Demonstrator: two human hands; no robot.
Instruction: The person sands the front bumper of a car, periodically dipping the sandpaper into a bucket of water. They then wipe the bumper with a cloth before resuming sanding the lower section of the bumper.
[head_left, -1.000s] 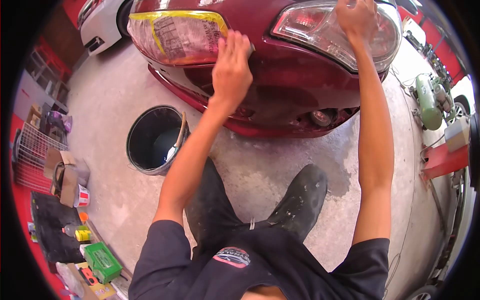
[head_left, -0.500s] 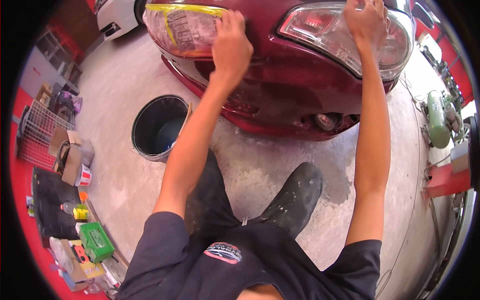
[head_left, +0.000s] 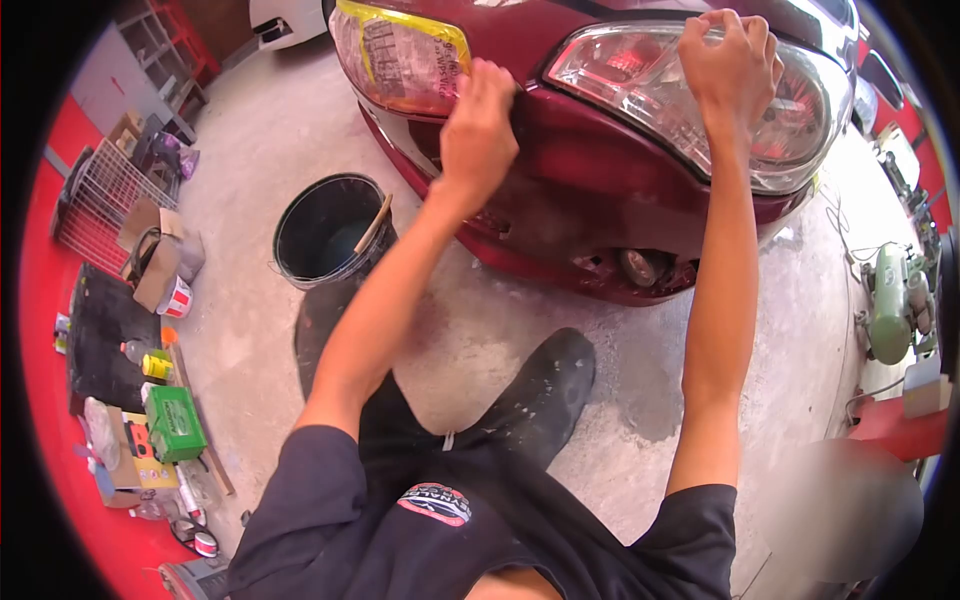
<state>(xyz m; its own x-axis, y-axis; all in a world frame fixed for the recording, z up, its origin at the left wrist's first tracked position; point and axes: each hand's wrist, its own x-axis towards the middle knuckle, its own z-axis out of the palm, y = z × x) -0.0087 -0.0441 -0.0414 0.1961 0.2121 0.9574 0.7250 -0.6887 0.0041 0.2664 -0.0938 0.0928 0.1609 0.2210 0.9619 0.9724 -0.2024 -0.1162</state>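
A dark red car bumper [head_left: 600, 190] fills the top of the view. My left hand [head_left: 480, 125] presses with curled fingers on the bumper, right at the edge of the left headlight, which is masked with newspaper and yellow tape [head_left: 400, 55]. Whether anything lies under the palm is hidden. My right hand [head_left: 730, 65] is curled over the upper edge of the bare clear headlight [head_left: 790, 120]. Both arms are stretched forward. My dark trouser legs and black shoe [head_left: 540, 385] are on the concrete floor below the bumper.
A black bucket [head_left: 300, 255] with a stick in it stands left of the bumper. Along the left are a wire basket [head_left: 95, 200], cardboard boxes, cans, a green box [head_left: 175, 420] and a black mat. At the right stands a green compressor [head_left: 890, 305].
The view has shifted, so the car sits further right and lower. My left hand has slid a little right and down along the masked headlight's edge. My right hand has stayed on the clear headlight.
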